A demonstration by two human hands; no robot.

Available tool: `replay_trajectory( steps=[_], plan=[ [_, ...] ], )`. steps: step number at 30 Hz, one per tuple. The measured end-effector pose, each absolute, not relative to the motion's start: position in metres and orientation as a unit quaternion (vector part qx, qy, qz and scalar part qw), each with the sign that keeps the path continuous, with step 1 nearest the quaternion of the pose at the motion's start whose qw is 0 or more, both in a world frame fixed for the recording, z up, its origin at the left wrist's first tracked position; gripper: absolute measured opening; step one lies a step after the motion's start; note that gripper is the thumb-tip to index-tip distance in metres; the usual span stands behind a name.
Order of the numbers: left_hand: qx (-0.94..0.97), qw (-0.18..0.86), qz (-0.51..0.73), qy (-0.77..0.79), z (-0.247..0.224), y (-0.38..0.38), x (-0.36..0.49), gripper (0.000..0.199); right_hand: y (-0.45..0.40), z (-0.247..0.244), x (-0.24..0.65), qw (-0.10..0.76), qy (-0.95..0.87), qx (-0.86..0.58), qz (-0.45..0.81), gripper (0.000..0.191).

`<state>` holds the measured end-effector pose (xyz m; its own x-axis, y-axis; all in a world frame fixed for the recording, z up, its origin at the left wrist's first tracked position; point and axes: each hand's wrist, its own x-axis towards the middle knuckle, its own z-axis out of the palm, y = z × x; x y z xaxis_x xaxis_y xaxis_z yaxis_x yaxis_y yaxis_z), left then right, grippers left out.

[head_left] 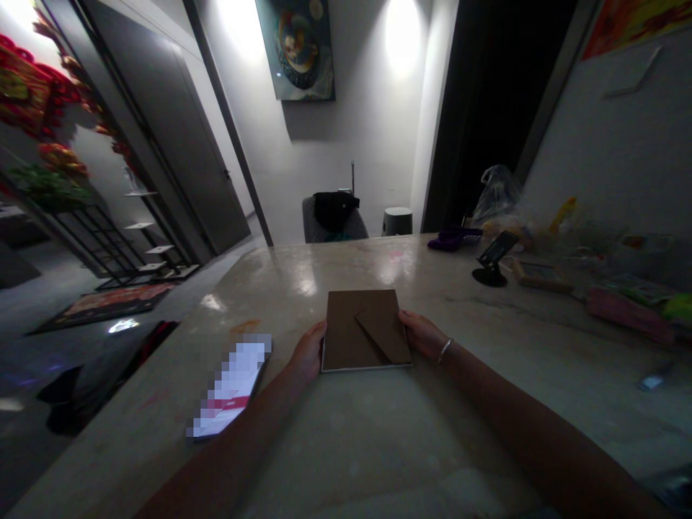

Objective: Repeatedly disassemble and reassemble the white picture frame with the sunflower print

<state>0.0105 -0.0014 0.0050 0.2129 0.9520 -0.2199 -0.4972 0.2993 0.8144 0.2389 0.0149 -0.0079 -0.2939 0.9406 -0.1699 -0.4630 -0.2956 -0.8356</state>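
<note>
A flat, nearly square brown board (346, 328) lies between my two hands over the pale marble table (357, 447). A dark slanting line, like a flap or stand, shows on its upper face, and a thin light edge runs along its near side. My left hand (310, 351) grips the board's left edge. At the right edge, my right hand (423, 334) holds it, with a silvery bracelet on the wrist. Whether the board rests on the tabletop or is slightly raised, I cannot tell.
A lit phone (232, 389) lies left of my left forearm. Toward the right stand a black phone holder (491, 261), a wooden frame (540, 275), a purple item (454, 238) and a pink pouch (627, 313). Beyond the far edge is a chair (311, 220).
</note>
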Motion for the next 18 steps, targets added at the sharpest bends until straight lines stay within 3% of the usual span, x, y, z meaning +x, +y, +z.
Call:
replay_trajectory(
  steps=[8,18],
  plan=[
    [0.28,0.736,0.468,0.401,0.01,-0.006,0.014,0.027,0.014,-0.003,0.24,0.479,-0.288,-0.407,0.722,0.028],
    [0.271,0.72,0.516,0.378,0.009,-0.001,0.012,0.024,0.008,0.002,0.235,0.483,-0.346,-0.358,0.72,0.029]
  ],
)
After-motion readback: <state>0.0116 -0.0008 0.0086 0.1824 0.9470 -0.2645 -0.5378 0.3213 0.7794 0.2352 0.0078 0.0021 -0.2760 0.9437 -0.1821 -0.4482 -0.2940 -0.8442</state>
